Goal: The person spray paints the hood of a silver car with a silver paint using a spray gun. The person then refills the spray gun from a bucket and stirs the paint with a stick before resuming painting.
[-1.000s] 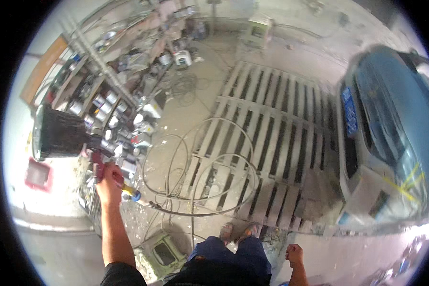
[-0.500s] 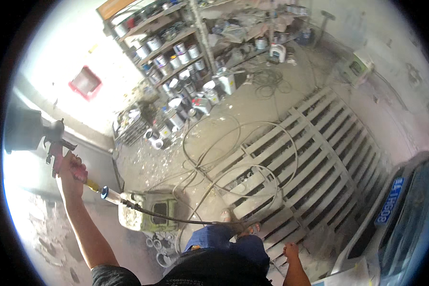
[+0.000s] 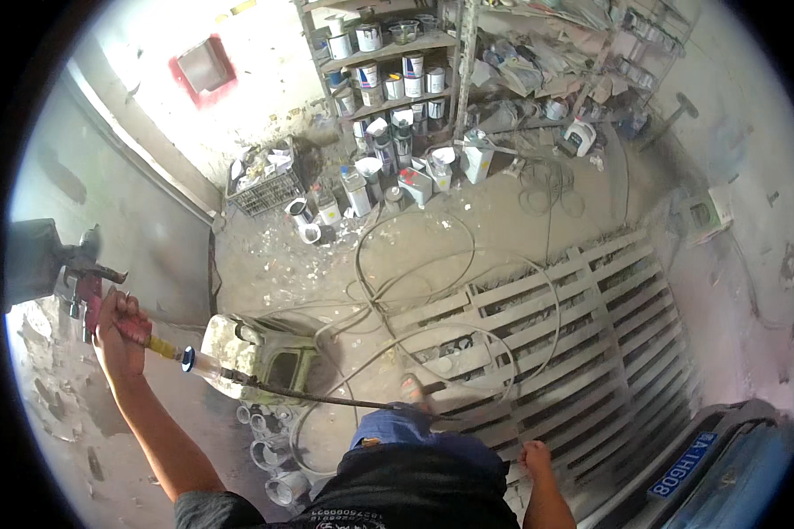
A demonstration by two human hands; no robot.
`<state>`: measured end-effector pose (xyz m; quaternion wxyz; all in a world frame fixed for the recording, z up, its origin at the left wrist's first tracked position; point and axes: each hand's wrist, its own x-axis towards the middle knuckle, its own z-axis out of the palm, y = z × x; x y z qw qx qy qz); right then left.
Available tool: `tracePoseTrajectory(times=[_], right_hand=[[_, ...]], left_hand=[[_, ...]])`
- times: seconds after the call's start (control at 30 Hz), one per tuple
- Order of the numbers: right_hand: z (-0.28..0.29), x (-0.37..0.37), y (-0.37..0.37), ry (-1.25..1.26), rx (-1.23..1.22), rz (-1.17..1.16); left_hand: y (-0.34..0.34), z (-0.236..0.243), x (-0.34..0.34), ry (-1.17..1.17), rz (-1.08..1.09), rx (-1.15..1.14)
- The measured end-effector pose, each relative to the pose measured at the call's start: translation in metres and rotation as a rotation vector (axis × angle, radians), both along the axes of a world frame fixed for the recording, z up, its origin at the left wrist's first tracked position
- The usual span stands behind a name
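My left hand [image 3: 119,339] is closed around the red handle of a spray gun [image 3: 86,293], held out at the far left with the arm stretched. A dark grey cup [image 3: 33,262] sits on the gun, cut off by the picture's rim. Below the handle, a yellow fitting [image 3: 161,346] and a clear inline filter [image 3: 205,364] join it to a dark air hose [image 3: 318,399], which runs across in front of my waist. Low at my right side hangs my right hand [image 3: 535,458], its fingers curled in, with nothing seen in them.
Looped hoses [image 3: 375,304] lie on the floor and over a slatted wooden pallet [image 3: 582,326]. A dirty plastic container [image 3: 234,344] and empty tins [image 3: 269,454] stand near my left leg. Paint cans fill shelves [image 3: 428,42] ahead. A car [image 3: 723,467] is at lower right.
The view has turned left, so the shelves and pallet sit farther right. My left hand still holds the spray gun, now slightly lower and farther left. The right hand remains curled.
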<state>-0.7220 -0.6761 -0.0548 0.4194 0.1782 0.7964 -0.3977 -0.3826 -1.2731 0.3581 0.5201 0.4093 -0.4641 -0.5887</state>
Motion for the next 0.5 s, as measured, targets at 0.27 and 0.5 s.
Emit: tracePoseTrajectory(times=[0.27,0.5], right_hand=[[0.028,-0.056,-0.081,0.119,-0.007,0.204],[0.13,-0.064,-0.269,0.599,-0.419,0.707]], left_hand=[[-0.012,-0.001,-0.031,0.001,0.137,-0.044],[0.012,0.0,-0.135,0.225,-0.104,-0.062]])
